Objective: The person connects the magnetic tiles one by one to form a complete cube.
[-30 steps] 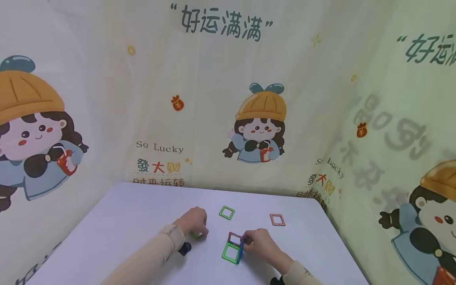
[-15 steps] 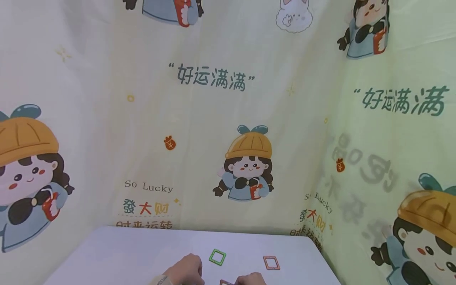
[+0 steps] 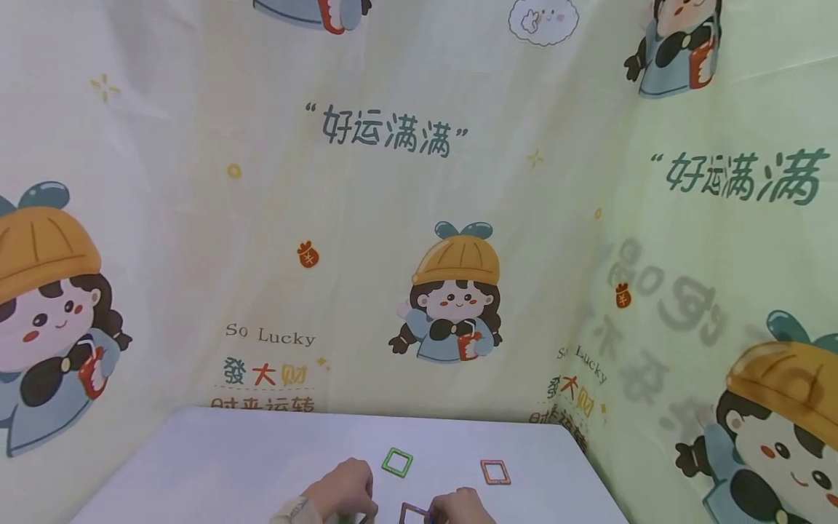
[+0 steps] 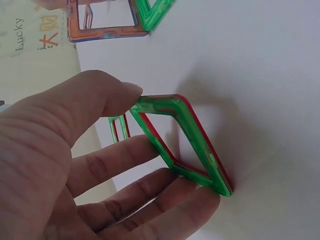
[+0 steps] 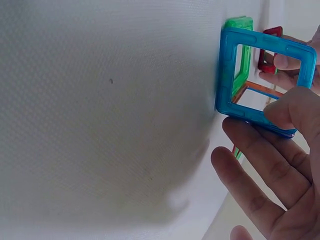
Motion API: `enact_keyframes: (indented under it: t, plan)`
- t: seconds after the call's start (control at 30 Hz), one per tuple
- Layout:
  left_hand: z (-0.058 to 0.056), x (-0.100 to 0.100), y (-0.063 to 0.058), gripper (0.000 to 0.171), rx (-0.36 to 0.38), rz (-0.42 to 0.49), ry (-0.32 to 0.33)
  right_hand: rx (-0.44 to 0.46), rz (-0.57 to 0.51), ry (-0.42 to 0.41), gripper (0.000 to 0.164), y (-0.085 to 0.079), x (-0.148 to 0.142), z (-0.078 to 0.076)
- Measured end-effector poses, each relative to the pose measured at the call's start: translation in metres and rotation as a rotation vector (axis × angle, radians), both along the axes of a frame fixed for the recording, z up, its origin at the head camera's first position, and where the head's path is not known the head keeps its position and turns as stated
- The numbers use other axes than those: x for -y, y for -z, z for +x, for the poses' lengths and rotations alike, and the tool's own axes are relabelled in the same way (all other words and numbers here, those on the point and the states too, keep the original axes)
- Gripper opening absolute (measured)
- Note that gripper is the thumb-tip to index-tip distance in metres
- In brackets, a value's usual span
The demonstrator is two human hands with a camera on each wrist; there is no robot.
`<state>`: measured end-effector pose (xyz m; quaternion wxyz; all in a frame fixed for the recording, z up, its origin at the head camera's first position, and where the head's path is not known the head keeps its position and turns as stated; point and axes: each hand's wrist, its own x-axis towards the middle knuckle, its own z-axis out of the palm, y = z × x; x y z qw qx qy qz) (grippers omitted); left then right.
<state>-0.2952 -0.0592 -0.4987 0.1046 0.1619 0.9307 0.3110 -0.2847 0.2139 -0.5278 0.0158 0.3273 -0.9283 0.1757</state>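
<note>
My left hand [image 3: 343, 489] pinches a square magnetic tile [image 4: 200, 140] between thumb and fingertips. That tile is green on the near face with red along its back, and it stands tilted just off or on the table; contact is unclear. My right hand [image 3: 461, 506] pinches a blue square magnetic tile [image 5: 228, 70], which stands upright with one edge at the table. Beside the blue tile lie a green tile [image 5: 240, 22] and an orange-brown tile [image 4: 107, 34], edge to edge. In the head view the lower frame edge cuts off most of this work.
On the white table [image 3: 249, 466], a loose green tile [image 3: 397, 462] lies farther back, with an orange tile [image 3: 495, 471] to its right. A printed cloth [image 3: 366, 306] hangs behind the table and along both sides.
The head view has tipped upward, so the table and hands sit lower in it. Both hands keep nearly the same places among the tiles.
</note>
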Motion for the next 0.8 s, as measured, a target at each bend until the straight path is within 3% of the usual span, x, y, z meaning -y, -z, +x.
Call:
enact_keyframes:
  t: [0.1, 0.27, 0.4, 0.57, 0.8]
  plan:
    - [-0.004, -0.002, -0.004, 0.015, -0.002, -0.012, -0.014, 0.051, -0.034, 0.002, 0.005, -0.008, 0.000, 0.000]
    - [-0.006, -0.005, -0.008, 0.014, 0.015, -0.032, -0.032, 0.059, -0.042, 0.023, 0.001, -0.014, 0.001, 0.002]
    - [-0.007, -0.006, -0.008, 0.013, 0.070, -0.025, -0.032, 0.090, -0.043, 0.047, 0.006, -0.014, 0.002, 0.002]
    - [-0.008, -0.005, -0.012, 0.011, 0.105, 0.012, -0.008, 0.183, -0.077, 0.091, 0.006, -0.015, 0.006, 0.001]
    - [-0.010, -0.009, -0.006, 0.010, 0.122, 0.054, 0.043, 0.227, -0.060, 0.108, 0.005, -0.019, 0.005, 0.002]
